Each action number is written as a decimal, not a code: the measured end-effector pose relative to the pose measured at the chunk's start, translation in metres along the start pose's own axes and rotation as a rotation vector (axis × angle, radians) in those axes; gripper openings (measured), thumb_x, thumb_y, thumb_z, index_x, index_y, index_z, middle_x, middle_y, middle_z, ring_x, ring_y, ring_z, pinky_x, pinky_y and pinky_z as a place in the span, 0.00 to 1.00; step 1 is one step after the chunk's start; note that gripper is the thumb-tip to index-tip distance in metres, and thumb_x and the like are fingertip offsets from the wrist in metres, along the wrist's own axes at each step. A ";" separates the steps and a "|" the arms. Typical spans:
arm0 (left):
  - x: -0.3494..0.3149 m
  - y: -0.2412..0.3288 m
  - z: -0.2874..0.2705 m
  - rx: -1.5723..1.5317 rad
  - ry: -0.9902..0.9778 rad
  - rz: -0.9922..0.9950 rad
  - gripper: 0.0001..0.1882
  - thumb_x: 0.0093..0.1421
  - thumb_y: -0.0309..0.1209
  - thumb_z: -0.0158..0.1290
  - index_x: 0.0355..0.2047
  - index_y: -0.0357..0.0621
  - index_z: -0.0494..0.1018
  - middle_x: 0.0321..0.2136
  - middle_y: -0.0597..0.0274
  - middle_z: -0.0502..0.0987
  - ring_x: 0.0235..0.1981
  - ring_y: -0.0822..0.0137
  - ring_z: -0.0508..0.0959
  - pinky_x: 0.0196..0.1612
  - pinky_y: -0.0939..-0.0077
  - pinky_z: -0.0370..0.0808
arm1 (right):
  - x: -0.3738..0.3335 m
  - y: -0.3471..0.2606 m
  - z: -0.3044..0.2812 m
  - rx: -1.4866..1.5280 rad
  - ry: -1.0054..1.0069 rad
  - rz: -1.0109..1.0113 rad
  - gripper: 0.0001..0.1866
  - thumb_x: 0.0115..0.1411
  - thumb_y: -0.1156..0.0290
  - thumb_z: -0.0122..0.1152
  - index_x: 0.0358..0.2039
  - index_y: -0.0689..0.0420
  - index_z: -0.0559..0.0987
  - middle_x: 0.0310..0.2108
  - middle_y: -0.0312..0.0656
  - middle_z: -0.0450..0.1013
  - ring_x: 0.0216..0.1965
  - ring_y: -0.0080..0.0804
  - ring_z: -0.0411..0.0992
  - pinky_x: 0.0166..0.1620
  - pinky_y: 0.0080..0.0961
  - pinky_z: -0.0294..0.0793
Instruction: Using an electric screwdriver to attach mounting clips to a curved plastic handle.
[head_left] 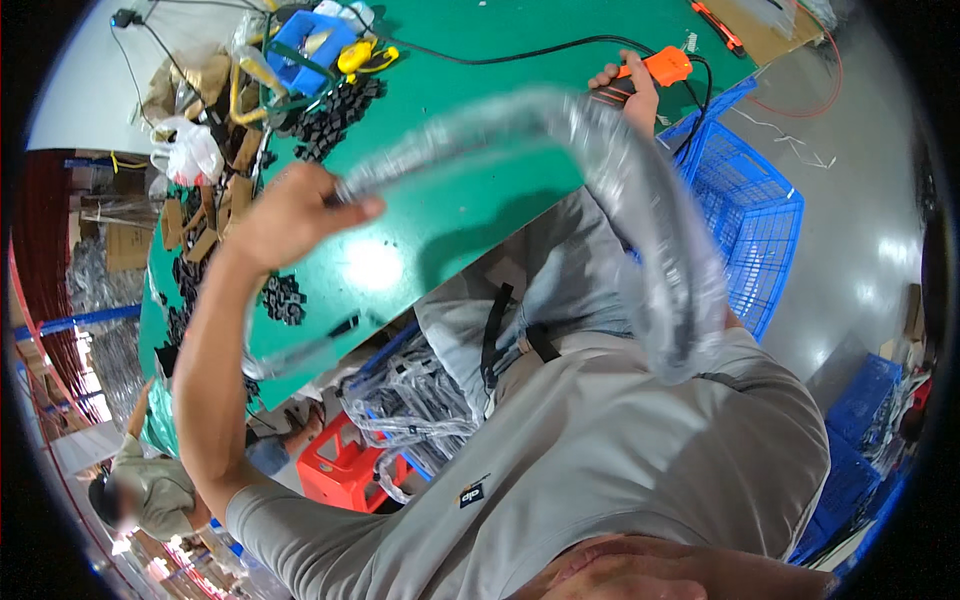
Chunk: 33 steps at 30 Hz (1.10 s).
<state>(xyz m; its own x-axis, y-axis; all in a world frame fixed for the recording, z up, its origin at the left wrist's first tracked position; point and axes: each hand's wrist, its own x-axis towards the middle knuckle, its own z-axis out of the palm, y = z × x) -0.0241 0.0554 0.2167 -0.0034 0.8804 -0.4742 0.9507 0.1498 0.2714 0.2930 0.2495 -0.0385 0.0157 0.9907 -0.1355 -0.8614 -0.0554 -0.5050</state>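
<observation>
My left hand is closed on one end of a long curved dark bar wrapped in clear plastic. The bar arches over the green table and bends down in front of my torso, blurred by motion along its far part. At the table's far right, the fingers of my right hand wrap round the dark grip of an orange-and-black corded hand tool. Its exact kind is unclear. The bar partly hides my right forearm. Small black parts lie in a cluster below my left hand.
A blue bin, a yellow tape measure and more black parts crowd the table's far left. An orange cutter lies far right. Beside the table stand a blue crate, wrapped bars and a red stool. Another person is lower left.
</observation>
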 end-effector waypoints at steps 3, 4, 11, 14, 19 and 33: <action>-0.001 -0.017 0.066 -0.065 -0.144 -0.005 0.35 0.61 0.53 0.63 0.17 0.28 0.71 0.12 0.55 0.60 0.18 0.66 0.62 0.24 0.58 0.62 | 0.009 0.005 -0.003 0.060 -0.017 0.055 0.13 0.65 0.63 0.65 0.44 0.55 0.74 0.27 0.40 0.71 0.29 0.33 0.70 0.39 0.37 0.75; 0.008 -0.027 0.088 -0.106 -0.168 -0.019 0.36 0.62 0.53 0.61 0.18 0.26 0.71 0.13 0.54 0.60 0.19 0.66 0.62 0.25 0.57 0.63 | 0.009 0.005 -0.004 0.061 -0.036 0.035 0.13 0.64 0.63 0.65 0.43 0.54 0.74 0.27 0.39 0.71 0.29 0.33 0.70 0.39 0.37 0.75; 0.084 -0.056 0.160 -0.230 0.169 0.047 0.33 0.63 0.54 0.59 0.25 0.28 0.74 0.16 0.44 0.69 0.19 0.49 0.70 0.28 0.53 0.68 | 0.011 0.008 -0.006 0.030 -0.050 0.024 0.14 0.64 0.61 0.66 0.42 0.54 0.73 0.28 0.40 0.71 0.29 0.34 0.71 0.39 0.39 0.75; 0.092 -0.059 0.173 -0.136 0.301 -0.001 0.32 0.64 0.56 0.57 0.29 0.30 0.75 0.20 0.38 0.75 0.25 0.36 0.76 0.31 0.49 0.71 | 0.011 0.009 -0.005 0.012 -0.063 0.017 0.14 0.67 0.60 0.63 0.43 0.55 0.73 0.29 0.41 0.70 0.31 0.34 0.71 0.42 0.40 0.76; 0.095 -0.058 0.183 -0.079 0.431 0.010 0.32 0.66 0.56 0.54 0.27 0.32 0.73 0.20 0.37 0.75 0.27 0.33 0.76 0.31 0.45 0.71 | 0.030 0.006 -0.004 -0.253 -0.083 0.004 0.15 0.65 0.62 0.66 0.43 0.57 0.73 0.33 0.42 0.75 0.35 0.35 0.77 0.46 0.39 0.80; 0.067 -0.043 0.179 -0.163 0.410 0.097 0.31 0.69 0.54 0.52 0.26 0.33 0.72 0.21 0.36 0.74 0.27 0.33 0.75 0.30 0.44 0.70 | -0.092 -0.038 0.008 -1.802 -0.753 -0.074 0.22 0.68 0.60 0.57 0.53 0.65 0.73 0.25 0.50 0.77 0.29 0.46 0.79 0.36 0.40 0.76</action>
<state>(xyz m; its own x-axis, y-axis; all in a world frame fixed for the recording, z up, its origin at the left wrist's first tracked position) -0.0097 0.0275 0.0237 -0.0700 0.9945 -0.0782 0.8918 0.0975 0.4419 0.3204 0.1612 -0.0002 -0.5835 0.8121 0.0090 0.5786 0.4234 -0.6970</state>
